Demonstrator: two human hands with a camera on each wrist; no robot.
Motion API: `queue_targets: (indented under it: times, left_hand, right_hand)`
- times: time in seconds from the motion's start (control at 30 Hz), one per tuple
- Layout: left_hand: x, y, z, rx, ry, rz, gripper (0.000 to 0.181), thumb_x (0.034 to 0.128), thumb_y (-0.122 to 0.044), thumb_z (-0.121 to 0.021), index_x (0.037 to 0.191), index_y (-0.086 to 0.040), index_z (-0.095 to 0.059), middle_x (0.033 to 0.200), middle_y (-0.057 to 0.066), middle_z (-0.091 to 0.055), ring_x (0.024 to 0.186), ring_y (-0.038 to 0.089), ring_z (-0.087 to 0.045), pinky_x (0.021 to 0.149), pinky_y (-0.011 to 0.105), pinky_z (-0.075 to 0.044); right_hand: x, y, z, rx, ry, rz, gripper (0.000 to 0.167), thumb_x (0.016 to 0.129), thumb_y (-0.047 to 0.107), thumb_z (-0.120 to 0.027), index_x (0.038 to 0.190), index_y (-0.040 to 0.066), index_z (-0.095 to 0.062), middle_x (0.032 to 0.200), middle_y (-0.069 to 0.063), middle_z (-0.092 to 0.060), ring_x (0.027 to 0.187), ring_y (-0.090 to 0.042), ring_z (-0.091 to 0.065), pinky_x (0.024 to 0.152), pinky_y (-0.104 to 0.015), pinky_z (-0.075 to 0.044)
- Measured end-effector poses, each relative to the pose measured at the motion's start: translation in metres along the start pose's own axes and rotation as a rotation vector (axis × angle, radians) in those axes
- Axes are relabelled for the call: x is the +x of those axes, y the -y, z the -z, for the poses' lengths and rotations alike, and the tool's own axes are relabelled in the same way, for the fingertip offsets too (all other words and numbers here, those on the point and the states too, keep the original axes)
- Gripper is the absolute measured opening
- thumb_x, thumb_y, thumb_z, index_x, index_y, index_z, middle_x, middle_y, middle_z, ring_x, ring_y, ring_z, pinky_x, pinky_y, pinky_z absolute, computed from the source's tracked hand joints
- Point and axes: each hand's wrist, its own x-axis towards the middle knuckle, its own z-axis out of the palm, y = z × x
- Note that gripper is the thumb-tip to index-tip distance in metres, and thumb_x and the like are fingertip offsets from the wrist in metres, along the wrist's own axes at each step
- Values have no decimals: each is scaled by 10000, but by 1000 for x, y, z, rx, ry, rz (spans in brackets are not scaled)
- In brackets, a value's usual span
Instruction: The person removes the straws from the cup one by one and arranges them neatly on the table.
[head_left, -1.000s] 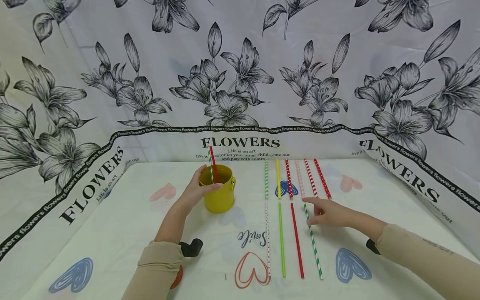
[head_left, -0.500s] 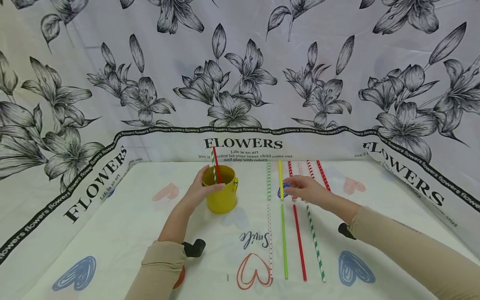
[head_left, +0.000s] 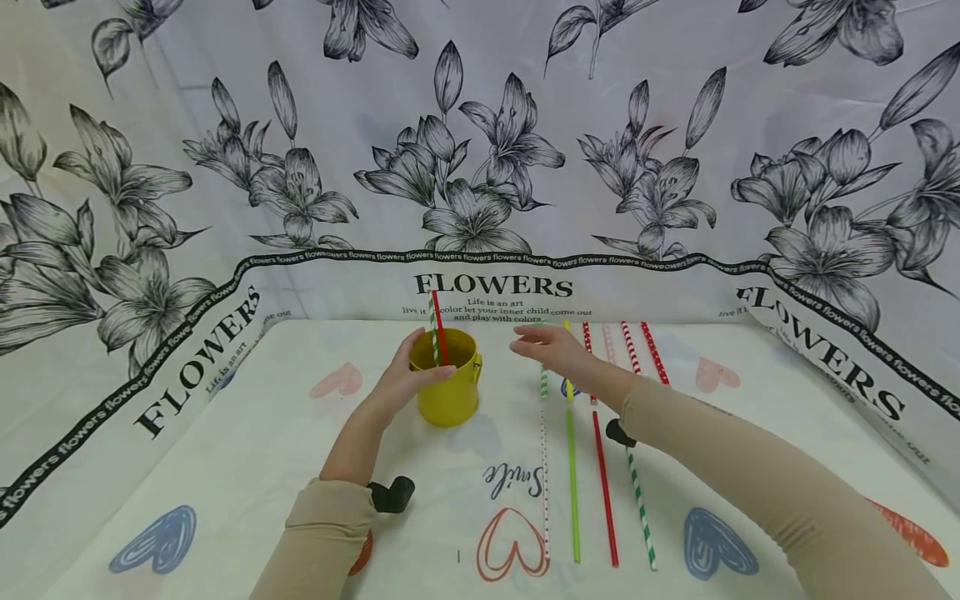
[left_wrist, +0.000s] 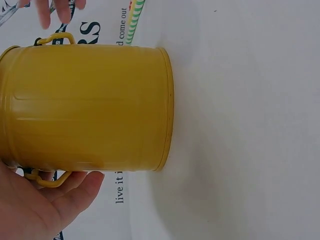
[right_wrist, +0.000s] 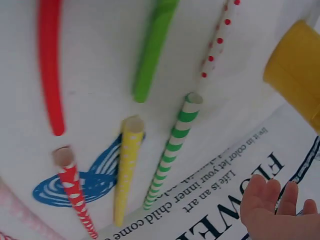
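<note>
My left hand (head_left: 401, 375) grips the yellow bucket (head_left: 450, 402) at its left side, the thumb at the rim and the fingers round the side handle (left_wrist: 52, 181). The bucket stands upright. A red straw (head_left: 439, 325) and a green-striped straw lean in it, their lower ends hidden. My right hand (head_left: 558, 346) is raised between the bucket and the straws, fingers fairly straight, with nothing seen in them. Below that hand lie a light green-striped straw (right_wrist: 172, 147) and a yellow straw (right_wrist: 129, 170), partly covered in the head view.
Several paper straws lie in two rows on the right: a red-striped one (head_left: 632, 346) at the back, and a plain green (head_left: 572, 492), a plain red (head_left: 605, 492) and a dark green-striped straw (head_left: 641, 508) in front. A flower-printed curtain (head_left: 330, 167) stands behind the table.
My right hand has moved left and away from the front row's dark green-striped straw, across the back row toward the bucket. My left hand stays on the bucket.
</note>
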Motion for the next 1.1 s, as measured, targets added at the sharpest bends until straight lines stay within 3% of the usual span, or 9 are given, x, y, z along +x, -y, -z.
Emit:
queue_targets:
  times: [0.2,0.5,0.73,0.87,1.1]
  left_hand:
    - [1,1,-1,-5,2,6,931,869,-331,-703,1565,-212,-97,1598,122,-162,1447,367,-136,1125,632,-129]
    - [-1,3,-3,-24,13,-7,921,865,-319,-707,1560,-204,-114,1590,120,-186,1445,369,-142,1121,637,-134]
    - [-3,3,-4,-26,10,0,909,867,-292,-707,1557,-195,-124,1595,124,-174,1447,377,-138,1121,624,-158]
    - [-3,1,-4,-28,11,-1,904,871,-286,-702,1559,-197,-121,1597,127,-166,1447,382,-136,1116,628,-168]
    - [-2,-2,0,-27,12,-10,911,871,-301,-702,1560,-204,-115,1601,121,-150,1449,383,-123,1114,640,-151]
  right_hand:
    - [25,20,-22,65,23,-16,561,951,345,-630,1458,179,-458,1442,-67,-484,1338,-307,-410,1092,-564,-309]
    - [55,36,-53,63,89,-33,534,935,372,-639,1406,152,-515,1438,-106,-489,1330,-339,-412,1072,-628,-289]
    - [72,39,-65,51,117,-32,587,921,403,-651,1432,165,-488,1440,-100,-487,1326,-326,-422,1052,-649,-300]
    - [80,40,-67,61,110,-25,511,923,384,-650,1371,156,-557,1375,-75,-555,1291,-315,-453,1026,-658,-322]
    - [89,41,-69,97,72,39,329,935,274,-658,1197,75,-674,1199,-55,-648,1116,-235,-542,973,-462,-446]
